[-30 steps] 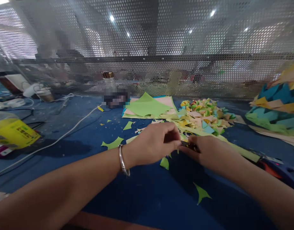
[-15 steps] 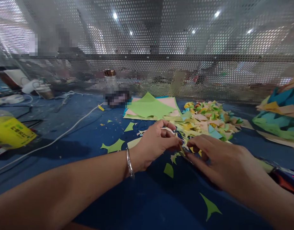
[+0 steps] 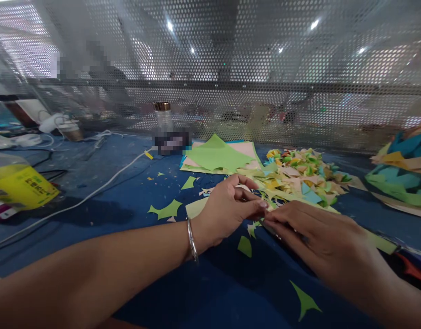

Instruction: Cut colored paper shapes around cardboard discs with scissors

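My left hand [image 3: 231,205], with a silver bangle at the wrist, pinches thumb to fingers over the blue table [image 3: 210,292]. My right hand [image 3: 309,224] meets it fingertip to fingertip, its thumb and fingers pressed together. What lies between the fingertips is too small and hidden to name. Behind the hands is a heap of small coloured paper pieces [image 3: 299,176]. A stack of paper with a green sheet [image 3: 219,155] on top is to its left. Green scraps [image 3: 245,246] lie around the hands, one larger scrap [image 3: 305,301] nearer the front edge.
A yellow-labelled bottle [image 3: 23,187] lies at the left, beside a white cable [image 3: 103,183]. A lidded jar [image 3: 164,116] stands by the perforated metal screen [image 3: 210,68]. Layered paper pieces [image 3: 402,169] stand at the right, with a dark and red object [image 3: 414,269] below.
The fingers of my right hand have closed together, and both hands' fingertips have come closer. The whole view has shifted slightly, so things appear a little further right.
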Available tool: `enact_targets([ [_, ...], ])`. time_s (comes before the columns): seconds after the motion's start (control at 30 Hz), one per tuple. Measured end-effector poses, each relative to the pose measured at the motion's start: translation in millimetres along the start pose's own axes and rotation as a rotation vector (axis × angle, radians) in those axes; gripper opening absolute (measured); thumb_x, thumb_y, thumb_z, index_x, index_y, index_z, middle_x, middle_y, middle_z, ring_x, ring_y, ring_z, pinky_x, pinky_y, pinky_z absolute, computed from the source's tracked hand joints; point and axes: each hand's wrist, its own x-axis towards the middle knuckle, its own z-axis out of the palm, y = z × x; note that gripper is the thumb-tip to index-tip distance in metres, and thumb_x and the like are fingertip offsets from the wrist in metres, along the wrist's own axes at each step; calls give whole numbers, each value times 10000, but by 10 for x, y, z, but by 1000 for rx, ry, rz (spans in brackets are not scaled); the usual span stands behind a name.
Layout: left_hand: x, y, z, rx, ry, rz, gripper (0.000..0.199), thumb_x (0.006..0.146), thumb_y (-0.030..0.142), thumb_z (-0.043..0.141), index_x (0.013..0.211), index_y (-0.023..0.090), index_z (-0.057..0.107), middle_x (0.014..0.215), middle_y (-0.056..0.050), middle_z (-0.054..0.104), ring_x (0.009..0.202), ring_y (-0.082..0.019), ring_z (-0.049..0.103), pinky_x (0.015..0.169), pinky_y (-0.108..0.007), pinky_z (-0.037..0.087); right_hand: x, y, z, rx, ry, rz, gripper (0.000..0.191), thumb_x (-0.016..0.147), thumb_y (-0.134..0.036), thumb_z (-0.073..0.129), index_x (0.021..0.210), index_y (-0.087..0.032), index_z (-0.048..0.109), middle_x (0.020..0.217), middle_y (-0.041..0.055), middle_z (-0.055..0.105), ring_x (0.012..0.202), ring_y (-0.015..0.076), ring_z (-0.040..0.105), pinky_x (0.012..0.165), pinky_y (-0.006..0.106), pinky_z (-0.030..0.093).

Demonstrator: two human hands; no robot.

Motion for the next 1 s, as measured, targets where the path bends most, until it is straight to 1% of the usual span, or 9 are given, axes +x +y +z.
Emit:
enact_targets([
  [0.1,5,-29,-25,74,-26,71,401,740,95,790,1002,202,505,697,57,670,622,-90,626,664,-251,530,2,11,0,89,-3,92,188,1037,-273,529,989,-249,709,936,47,793,801,203,764,690,304,582],
  [0.2,-16,-56,-37,207,-60,158,475,702,142,821,1060,209,516,732,52,680,649,-105,633,639,-239,500,17,39,-7,123,-49,172,216,1031,-318,529,948,-261,721,941,55,786,807,215,752,663,300,565],
  [0.4,-86,-54,-26,445,-69,354,386,800,161,706,1142,201,532,758,43,671,691,-114,646,629,-219,486,36,94,-6,214,-34,259,163,1001,-354,592,917,-266,702,842,20,735,729,186,693,650,290,534],
  [0.57,-103,-35,-34,523,-104,377,470,819,152,671,1260,206,518,796,22,696,741,-136,669,658,-233,491,61,105,0,280,-44,288,165,989,-370,603,902,-261,692,926,51,737,829,220,708,663,304,556],
  [0.63,-103,-31,-39,530,-123,389,493,816,147,662,1283,208,513,805,19,693,746,-139,667,659,-237,493,65,105,3,304,-61,325,173,984,-390,605,907,-261,690,913,46,735,767,207,699,610,290,547],
  [0.73,-99,-29,-46,525,-151,399,498,818,146,659,1289,203,508,817,14,684,746,-136,660,665,-239,497,55,114,5,350,-87,389,195,975,-426,614,905,-258,685,815,19,717,607,169,639,538,278,514],
  [0.8,-96,-30,-47,506,-169,403,489,825,140,654,1287,196,501,814,15,677,748,-132,656,669,-236,496,43,124,3,364,-83,417,188,969,-422,621,906,-256,685,768,8,703,559,158,609,520,275,498],
  [0.87,-92,-33,-44,484,-188,405,478,834,142,646,1285,190,493,810,16,670,745,-130,651,664,-235,494,36,132,0,362,-71,428,166,967,-400,624,915,-257,690,756,4,699,558,155,603,516,268,488],
  [1.0,-87,-41,-34,472,-208,408,470,838,145,629,1280,192,477,791,23,663,744,-135,656,680,-248,500,42,120,-4,340,-25,412,145,960,-383,637,905,-263,698,814,4,709,650,164,634,558,261,494],
])
